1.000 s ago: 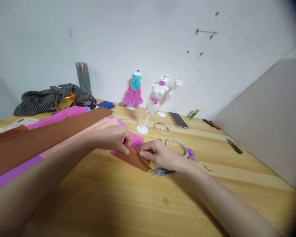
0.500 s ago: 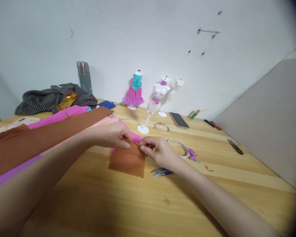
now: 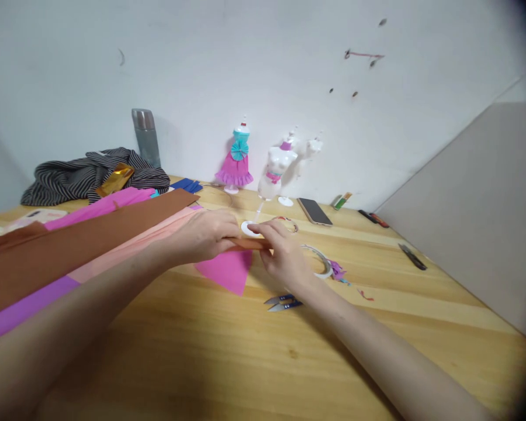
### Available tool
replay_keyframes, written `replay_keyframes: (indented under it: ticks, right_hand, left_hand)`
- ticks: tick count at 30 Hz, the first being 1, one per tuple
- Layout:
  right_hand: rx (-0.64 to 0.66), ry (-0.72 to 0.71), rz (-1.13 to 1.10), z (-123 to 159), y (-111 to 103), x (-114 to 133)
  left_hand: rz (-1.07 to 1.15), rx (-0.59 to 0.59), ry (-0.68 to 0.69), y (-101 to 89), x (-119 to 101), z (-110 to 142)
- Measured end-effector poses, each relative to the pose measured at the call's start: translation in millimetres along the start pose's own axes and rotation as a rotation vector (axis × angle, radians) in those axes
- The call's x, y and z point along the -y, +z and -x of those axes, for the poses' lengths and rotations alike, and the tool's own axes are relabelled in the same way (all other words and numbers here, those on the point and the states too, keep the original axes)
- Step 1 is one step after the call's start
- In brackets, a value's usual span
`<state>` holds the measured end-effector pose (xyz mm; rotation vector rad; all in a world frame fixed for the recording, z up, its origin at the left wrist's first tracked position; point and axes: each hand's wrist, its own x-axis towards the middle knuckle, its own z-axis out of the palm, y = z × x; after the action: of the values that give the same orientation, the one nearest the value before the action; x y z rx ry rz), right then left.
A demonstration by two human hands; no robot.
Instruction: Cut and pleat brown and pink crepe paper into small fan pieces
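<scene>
Between my two hands a small piece of brown crepe paper (image 3: 251, 243) is held up nearly edge-on, so it shows as a narrow band. My left hand (image 3: 206, 233) pinches its left end, while my right hand (image 3: 284, 250) grips the right end between thumb and fingers. Below it on the wooden table lies a pink paper piece (image 3: 225, 272). Thread snips (image 3: 283, 302) rest near my right wrist, and a roll of white tape (image 3: 322, 262) sits just beyond that hand. A bare white mini mannequin (image 3: 275, 169) with a pink waistband stands behind, its base partly covered by my right fingers.
At left lie a long brown strip (image 3: 92, 237), other coloured sheets and a striped cloth (image 3: 70, 175) before a bottle (image 3: 146, 137). A dressed mannequin (image 3: 236, 164) stands at the wall. A phone (image 3: 314, 211) and a dark cutter-like tool (image 3: 412, 256) are at right.
The brown piece, which hung down flat facing me, has been lifted and tilted to a narrow band. The pink piece below is now uncovered. My right fingers have shifted over the top.
</scene>
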<state>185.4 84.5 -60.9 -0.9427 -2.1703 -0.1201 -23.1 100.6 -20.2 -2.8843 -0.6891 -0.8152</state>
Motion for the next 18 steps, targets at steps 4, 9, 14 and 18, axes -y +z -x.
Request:
replay_keyframes:
  ticks: [4,9,14,18]
  right_hand:
    - [0.258,0.050,0.080,3.4,6.5,0.8]
    - [0.615,0.034,0.146,3.2,3.7,11.6]
    - [0.707,0.119,0.162,2.5,1.5,17.1]
    - [0.702,0.173,0.118,3.5,3.3,18.7]
  left_hand:
    - [0.176,0.279,-0.080,8.4,3.6,6.5]
    - [0.412,0.497,-0.188,22.2,6.8,15.5]
    - [0.500,0.485,-0.287,34.1,11.5,17.4]
    - [0.479,0.498,-0.339,37.6,11.6,17.1]
